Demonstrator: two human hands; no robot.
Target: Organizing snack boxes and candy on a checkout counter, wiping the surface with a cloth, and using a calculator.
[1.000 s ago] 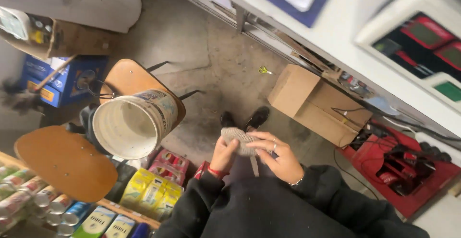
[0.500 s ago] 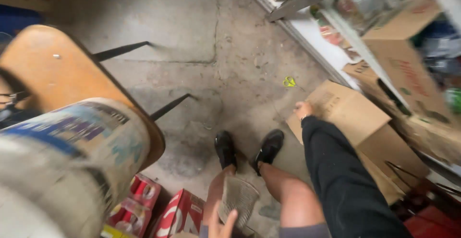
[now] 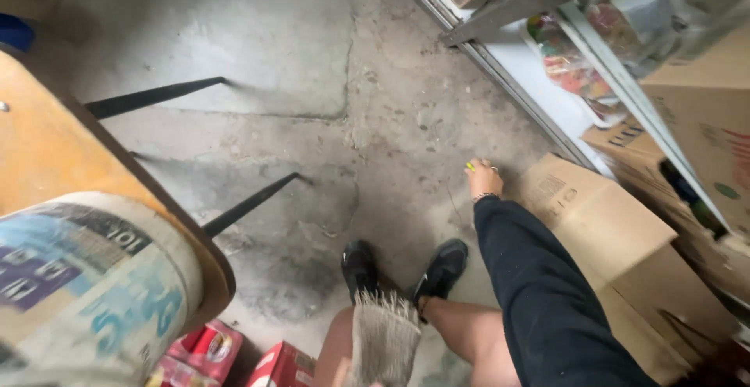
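Note:
My right hand (image 3: 484, 178), in a black sleeve with a thin wristband, reaches down to the concrete floor. Its fingertips pinch a small yellow-green object (image 3: 470, 167) lying there, next to a cardboard box (image 3: 594, 215). A grey fringed cloth (image 3: 383, 340) lies over my bare knee at the bottom edge. My black shoes (image 3: 437, 271) stand on the floor below it. My left hand is out of the frame.
A wooden chair seat (image 3: 55, 153) with black metal legs fills the left, with a printed white bucket (image 3: 86, 285) on its side. Red cartons (image 3: 211, 352) lie under it. Stacked cardboard boxes (image 3: 703, 121) and a metal shelf frame (image 3: 531, 0) line the right.
The camera has dropped lower and closer to the floor. My right hand has gone from beside the box to the small yellow-green object. My left hand, seen earlier on the cloth, has left the frame.

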